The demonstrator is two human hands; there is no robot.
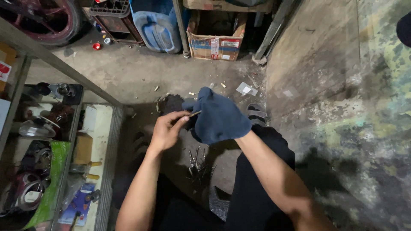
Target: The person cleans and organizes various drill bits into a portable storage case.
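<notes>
My left hand (167,130) is bare and pinches a thin metal rod (193,114) by one end between thumb and fingers. My right hand (218,116) wears a dark blue cloth glove and is closed around the rod's other end, right next to the left fingers. Both hands are held above the concrete floor in front of me. Below them on the floor lies a small pile of several similar thin metal rods (199,164). My legs in dark trousers (257,188) are at the bottom of the view.
A metal shelf rack (64,68) with tools, boxes and a green bag stands on the left. At the far side are a cardboard box (216,38), a blue plastic container (156,25), a dark crate and a wheel. A stained wall (355,107) rises on the right. A sandal (257,113) lies nearby.
</notes>
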